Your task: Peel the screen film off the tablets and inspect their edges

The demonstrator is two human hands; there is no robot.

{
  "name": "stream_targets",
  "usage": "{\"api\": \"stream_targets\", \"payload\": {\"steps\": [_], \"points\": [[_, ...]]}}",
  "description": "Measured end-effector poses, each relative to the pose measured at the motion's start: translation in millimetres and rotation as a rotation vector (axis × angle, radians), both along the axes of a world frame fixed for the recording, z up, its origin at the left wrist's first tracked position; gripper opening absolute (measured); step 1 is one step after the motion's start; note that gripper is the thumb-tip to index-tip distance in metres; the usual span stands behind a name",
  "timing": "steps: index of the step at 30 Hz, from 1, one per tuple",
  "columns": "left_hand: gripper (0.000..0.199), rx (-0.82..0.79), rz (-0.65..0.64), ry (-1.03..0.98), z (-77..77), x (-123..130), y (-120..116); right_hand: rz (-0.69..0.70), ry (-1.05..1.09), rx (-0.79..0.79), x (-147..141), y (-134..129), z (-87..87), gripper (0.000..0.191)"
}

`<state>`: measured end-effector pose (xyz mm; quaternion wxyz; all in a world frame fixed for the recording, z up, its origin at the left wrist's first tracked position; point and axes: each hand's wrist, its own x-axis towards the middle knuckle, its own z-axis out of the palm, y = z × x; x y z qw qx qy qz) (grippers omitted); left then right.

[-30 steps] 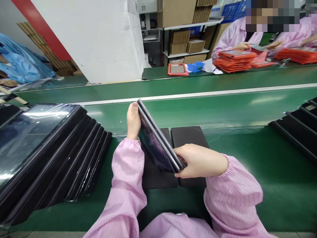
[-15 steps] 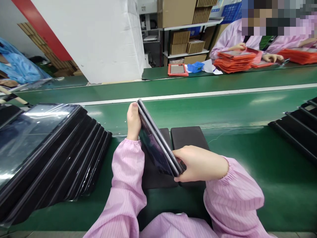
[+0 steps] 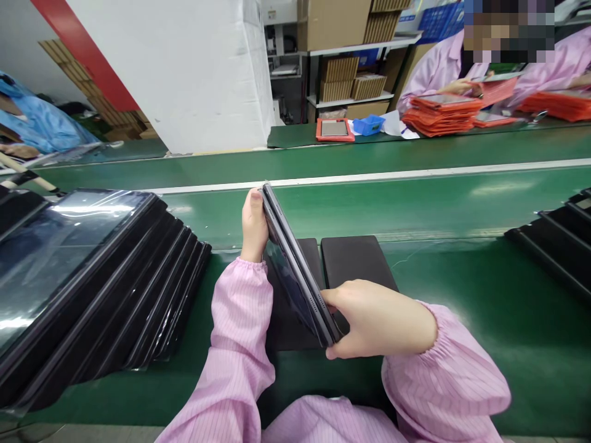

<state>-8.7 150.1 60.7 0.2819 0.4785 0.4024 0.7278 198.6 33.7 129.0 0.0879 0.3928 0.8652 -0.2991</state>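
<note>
Between my hands, two tablets [image 3: 300, 267] are held back to back or face to face, tilted on edge so their thin sides with small speaker holes face up. My left hand [image 3: 254, 224] grips their far upper end, thumb along the edge. At the near lower end, my right hand [image 3: 369, 317] closes around the corner, thumb below and fingers on the side. Below them lie two dark flat covers side by side; the right cover [image 3: 357, 261] shows more, and the left cover [image 3: 308, 251] is partly hidden by the tablets.
A fanned stack of dark, glossy wrapped tablets [image 3: 106, 277] leans at left; a similar stack [image 3: 558, 237] sits at right. The green bench [image 3: 462, 295] runs across. Beyond it are orange sleeves [image 3: 441, 114], a blue tray [image 3: 368, 125] and co-workers in pink sleeves.
The pair of tablets has turned more upright, so less of the left screen shows. My right hand has moved slightly down and toward me. Across the bench, a co-worker has lifted an orange sleeve.
</note>
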Motion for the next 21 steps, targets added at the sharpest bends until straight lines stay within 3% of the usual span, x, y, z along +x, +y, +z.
{"api": "stream_targets", "payload": {"steps": [13,21], "points": [[0.061,0.048,-0.02,0.052,10.3,10.3,-10.5,0.064,0.055,-0.069,-0.4,1.5,4.1,0.047],[0.061,0.101,-0.091,0.065,16.4,14.1,-16.8,0.077,0.098,-0.105,-1.3,2.5,6.9,0.041]]}}
